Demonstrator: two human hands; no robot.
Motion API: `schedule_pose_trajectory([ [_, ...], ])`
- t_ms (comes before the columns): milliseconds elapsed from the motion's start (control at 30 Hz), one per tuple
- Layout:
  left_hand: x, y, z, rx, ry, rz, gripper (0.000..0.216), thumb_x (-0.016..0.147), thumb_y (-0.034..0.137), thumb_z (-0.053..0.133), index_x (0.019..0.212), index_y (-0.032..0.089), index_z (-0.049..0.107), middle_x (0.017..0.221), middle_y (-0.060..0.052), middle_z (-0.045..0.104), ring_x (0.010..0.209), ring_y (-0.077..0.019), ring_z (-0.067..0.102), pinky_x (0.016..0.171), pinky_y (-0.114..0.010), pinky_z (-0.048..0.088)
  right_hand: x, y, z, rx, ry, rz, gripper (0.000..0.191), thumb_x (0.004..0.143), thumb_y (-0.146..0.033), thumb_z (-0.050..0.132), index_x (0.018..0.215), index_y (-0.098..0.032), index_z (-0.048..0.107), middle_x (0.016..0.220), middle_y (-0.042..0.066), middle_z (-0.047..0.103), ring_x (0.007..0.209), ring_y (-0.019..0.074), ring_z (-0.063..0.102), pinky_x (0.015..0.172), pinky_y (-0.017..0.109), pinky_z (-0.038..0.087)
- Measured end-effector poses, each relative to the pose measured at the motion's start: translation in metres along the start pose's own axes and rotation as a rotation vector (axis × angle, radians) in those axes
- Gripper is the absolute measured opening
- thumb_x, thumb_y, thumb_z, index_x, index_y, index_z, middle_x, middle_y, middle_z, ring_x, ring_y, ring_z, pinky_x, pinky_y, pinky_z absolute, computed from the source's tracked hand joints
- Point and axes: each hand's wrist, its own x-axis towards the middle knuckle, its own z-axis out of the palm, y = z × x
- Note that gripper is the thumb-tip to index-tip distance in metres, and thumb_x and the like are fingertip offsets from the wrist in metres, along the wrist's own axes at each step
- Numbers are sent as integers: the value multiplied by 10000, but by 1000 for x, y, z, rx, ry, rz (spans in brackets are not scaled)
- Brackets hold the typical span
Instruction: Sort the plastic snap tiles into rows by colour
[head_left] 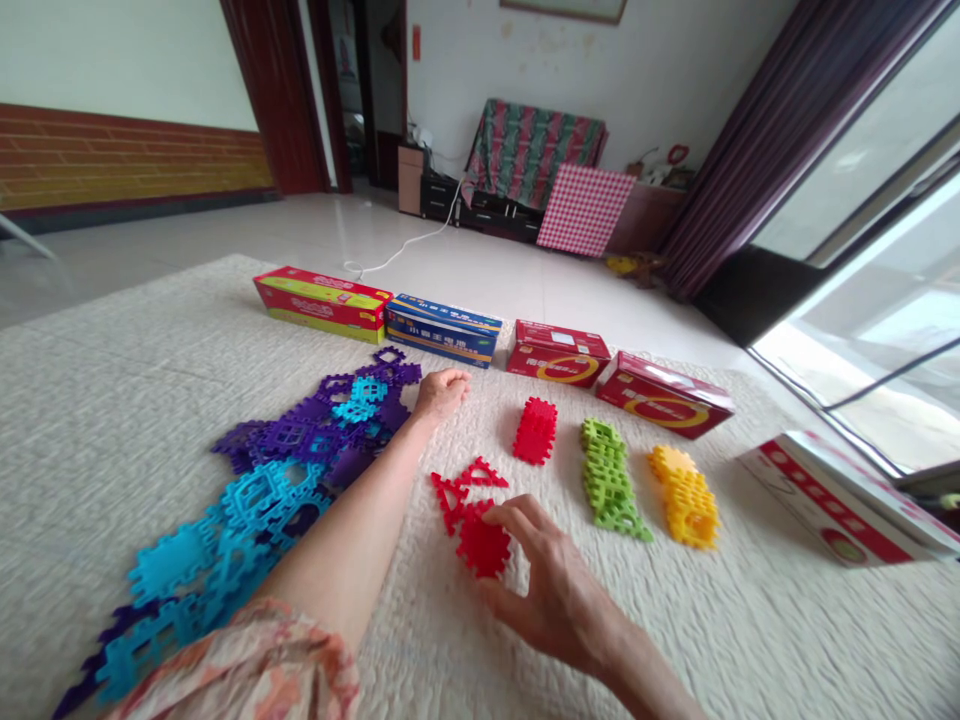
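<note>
My right hand [551, 575] reaches in from the lower right, its thumb and index finger at opposite edges of a red square interlocking plastic piece [480, 542]. Two red triangular pieces, a left one [448, 500] and an upper one [482, 474], lie against that square. My left hand [442, 395] rests farther forward on the mat, fingers curled in, with nothing showing in them. Beside it and under its forearm spreads a pile of purple pieces [289, 435] and light blue pieces [176, 558]. A red stack [535, 432] lies ahead of my right hand.
Green pieces [606, 475] and yellow pieces [684, 495] lie in rows at the right. Behind stand a red-yellow box [322, 302], a blue box [442, 330], a red box [556, 354] and another red box [664, 392]. A white-red box [855, 500] sits far right.
</note>
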Motion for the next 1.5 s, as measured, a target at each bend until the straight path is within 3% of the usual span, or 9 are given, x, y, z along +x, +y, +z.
schedule_pose_trajectory([
  [100,0,0,0,0,2,-5,240,667,193,517,824,150,694,659,-17,674,534,-96,583,498,-173,430,4,14,-9,15,123,-34,396,747,-146,600,1120,-231,498,1050,51,527,924,174,550,828,342,484],
  [267,0,0,1,-4,-1,-10,240,668,194,521,828,152,695,666,-19,677,538,-95,584,503,-173,430,19,59,-13,-249,389,10,423,786,-206,595,1190,-210,469,1168,109,489,1049,247,514,890,433,466],
  [433,0,0,0,14,2,-13,249,674,210,524,840,151,699,674,-24,687,545,-101,591,508,-180,433,32,77,-9,-356,393,-55,411,802,-172,551,1205,-205,479,1162,115,499,1047,255,509,888,439,473],
  [900,-2,3,0,30,-5,-14,254,675,202,517,849,145,693,679,-24,679,545,-98,583,495,-174,421,31,76,-10,-409,425,-60,373,818,-172,532,1190,-166,511,1209,143,493,1102,275,483,931,473,443],
  [1100,-2,2,0,47,-7,-10,254,684,206,513,853,150,694,688,-22,681,552,-95,583,501,-171,423,20,53,-4,-212,256,-140,282,880,-169,468,1150,-224,528,1161,91,557,1070,203,550,918,373,479],
  [1300,-1,-1,0,44,-8,0,264,683,216,508,862,154,692,690,-17,680,550,-95,581,508,-175,425,19,31,15,-146,198,-88,378,881,-206,480,1259,-188,464,1303,151,504,1201,263,499,982,469,451],
  [1500,-1,-1,0,33,-9,18,259,686,208,509,855,150,696,684,-22,678,545,-96,580,529,-180,443,17,17,13,16,49,-160,500,781,-120,543,1268,-196,456,1359,130,459,1220,235,481,991,407,455],
])
